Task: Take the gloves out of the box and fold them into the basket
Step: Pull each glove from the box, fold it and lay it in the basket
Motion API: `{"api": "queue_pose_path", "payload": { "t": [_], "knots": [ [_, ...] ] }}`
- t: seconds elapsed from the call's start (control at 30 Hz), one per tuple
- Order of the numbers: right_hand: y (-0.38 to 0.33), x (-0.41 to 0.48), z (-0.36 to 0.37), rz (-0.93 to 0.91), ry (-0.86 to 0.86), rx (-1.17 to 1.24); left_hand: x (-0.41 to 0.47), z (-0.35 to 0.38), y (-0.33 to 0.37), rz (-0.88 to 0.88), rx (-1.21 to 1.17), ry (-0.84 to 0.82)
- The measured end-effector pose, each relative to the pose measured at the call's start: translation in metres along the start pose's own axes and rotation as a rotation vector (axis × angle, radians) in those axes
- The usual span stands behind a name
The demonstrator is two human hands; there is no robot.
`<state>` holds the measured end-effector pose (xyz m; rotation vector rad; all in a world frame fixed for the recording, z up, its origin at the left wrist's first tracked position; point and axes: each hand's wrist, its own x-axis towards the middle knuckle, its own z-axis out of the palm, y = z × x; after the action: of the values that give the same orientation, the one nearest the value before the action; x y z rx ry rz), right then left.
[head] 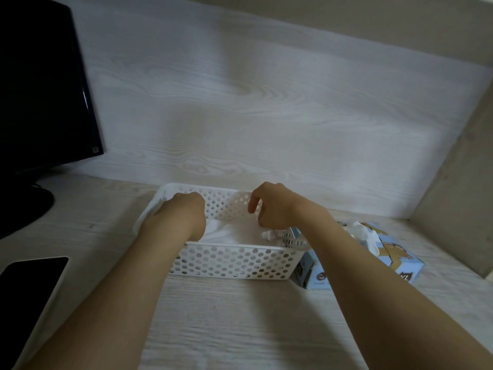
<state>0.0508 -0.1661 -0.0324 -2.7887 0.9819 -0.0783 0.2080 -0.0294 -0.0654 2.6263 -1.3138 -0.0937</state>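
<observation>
Centrally: one white perforated basket (234,260), standing on a pale wood-grain worktop (240,329), close to the back panel.

Contents: white gloves (229,235), a soft layer lying across the basket floor.

Left hand (184,212): reaches down inside the basket at its left end, wrist over the near rim. Its fingers are hidden behind the back of the hand; spread or gripping, cannot tell.

Right hand (272,206): held over the right half of the basket, above the gloves. Fingers (260,222) curled downward, thumb hanging apart from them. Whether they pinch any glove, cannot tell; a small white crumple lies just beneath them.

Box (400,265): light blue cardboard with brown print, lying on the worktop just beside the basket's right end, partly behind the right forearm. A bunch of white (366,233) stands out of its top opening.

Other items: black monitor (40,89) at far left, with its dark foot (26,206) on the worktop; a dark-screened phone (32,279) with pale edge lying flat at the near left, well apart from the basket.
</observation>
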Motion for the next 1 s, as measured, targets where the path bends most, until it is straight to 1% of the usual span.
{"api": "queue_pose_path", "payload": {
  "t": [0.1, 0.17, 0.23, 0.3, 0.37, 0.43, 0.5, 0.57, 0.6, 0.67, 0.73, 0.77, 0.83, 0.9, 1.0],
  "knots": [
    [-0.002, 0.003, 0.009, -0.036, 0.091, -0.043, 0.000, -0.003, -0.002, -0.006, -0.005, -0.040],
    [-0.003, 0.004, 0.014, -0.058, 0.102, -0.084, -0.001, -0.004, -0.003, -0.024, 0.006, -0.083],
    [-0.005, 0.002, 0.017, -0.077, 0.100, -0.137, -0.001, -0.003, -0.005, -0.033, 0.008, -0.084],
    [-0.009, -0.001, 0.014, -0.094, 0.102, -0.126, -0.002, -0.003, -0.006, -0.020, 0.007, -0.047],
    [-0.016, -0.007, 0.007, -0.111, 0.050, -0.036, -0.001, -0.003, -0.004, -0.001, 0.015, -0.030],
    [-0.023, -0.014, 0.003, -0.120, -0.085, 0.026, 0.000, -0.002, -0.004, 0.029, 0.035, -0.075],
    [-0.026, -0.019, 0.006, -0.114, -0.215, -0.044, 0.000, -0.001, -0.003, 0.041, 0.031, -0.122],
    [-0.028, -0.021, 0.012, -0.131, -0.244, -0.088, -0.004, -0.003, -0.001, 0.044, 0.014, -0.087],
    [-0.027, -0.021, 0.015, -0.146, -0.227, -0.078, -0.008, -0.006, 0.001, 0.045, 0.000, -0.017],
    [-0.026, -0.024, 0.018, -0.161, -0.163, -0.046, -0.018, -0.014, 0.008, 0.070, -0.034, 0.184],
    [-0.025, -0.029, 0.018, -0.164, -0.061, -0.022, -0.028, -0.021, 0.020, 0.117, -0.083, 0.343],
    [-0.024, -0.032, 0.019, -0.166, 0.037, 0.006, -0.033, -0.023, 0.026, 0.149, -0.120, 0.400],
    [-0.019, -0.041, 0.019, -0.133, 0.325, 0.121, -0.042, -0.025, 0.041, 0.219, -0.206, 0.479],
    [-0.009, -0.052, 0.017, -0.041, 0.579, 0.235, -0.049, -0.023, 0.054, 0.278, -0.268, 0.532],
    [0.017, -0.071, 0.013, 0.095, 0.799, 0.323, -0.062, -0.014, 0.072, 0.388, -0.291, 0.607]
  ]
}}
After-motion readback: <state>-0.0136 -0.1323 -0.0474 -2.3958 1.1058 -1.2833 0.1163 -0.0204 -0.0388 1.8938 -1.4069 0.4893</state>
